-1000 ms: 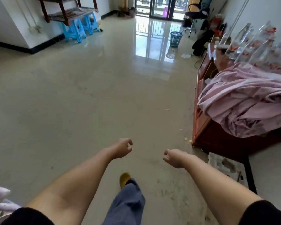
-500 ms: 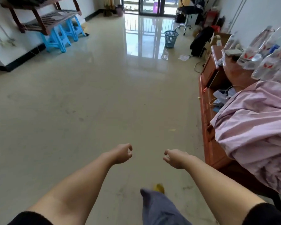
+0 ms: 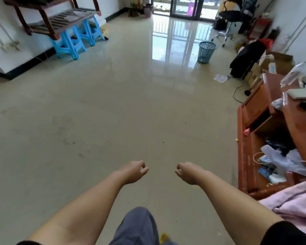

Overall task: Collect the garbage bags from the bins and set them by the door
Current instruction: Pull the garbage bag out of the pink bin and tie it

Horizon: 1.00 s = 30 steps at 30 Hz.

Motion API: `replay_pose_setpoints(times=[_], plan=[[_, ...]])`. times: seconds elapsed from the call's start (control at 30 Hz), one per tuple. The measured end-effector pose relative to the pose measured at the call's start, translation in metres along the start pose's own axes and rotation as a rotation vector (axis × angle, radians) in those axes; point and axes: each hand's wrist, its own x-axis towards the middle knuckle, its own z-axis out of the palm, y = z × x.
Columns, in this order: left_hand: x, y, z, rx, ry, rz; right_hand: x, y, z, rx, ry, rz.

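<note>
A blue mesh bin [image 3: 206, 51] stands on the shiny floor far ahead, near the glass balcony door [image 3: 184, 7]. No bag shows in it from here. A darker bin [image 3: 148, 11] stands beside the door at the back. My left hand [image 3: 134, 171] and my right hand [image 3: 187, 173] hang out in front of me over the floor, fingers loosely curled, holding nothing. Both are far from the bins.
A red wooden cabinet [image 3: 254, 106] with clutter runs along the right. Pink cloth [image 3: 293, 204] lies at the lower right. Blue stools [image 3: 72, 41] and a wooden rack [image 3: 57, 16] stand at the left wall. An office chair [image 3: 235, 16] and dark bags [image 3: 245, 57] crowd the far right.
I have walked forward along the cabinet; the blue bin and door are nearer. The pink cloth slid back to the lower right. Both hands keep the same loose pose.
</note>
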Motion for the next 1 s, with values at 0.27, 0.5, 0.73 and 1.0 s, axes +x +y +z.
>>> replay_pose_setpoints(times=[0.27, 0.5, 0.73, 1.0], plan=[[0.182, -0.026, -0.162, -0.010, 0.027, -0.024, 0.192, -0.011, -0.163, -0.052, 0.014, -0.054], [0.323, -0.019, -0.326, 0.105, 0.019, 0.016, 0.324, -0.014, -0.308, 0.014, 0.031, -0.030], [0.483, 0.012, -0.439, 0.197, -0.004, 0.066, 0.467, 0.026, -0.429, 0.012, 0.048, -0.031], [0.667, 0.058, -0.585, 0.072, 0.045, 0.031, 0.648, 0.086, -0.603, -0.011, 0.036, -0.060]])
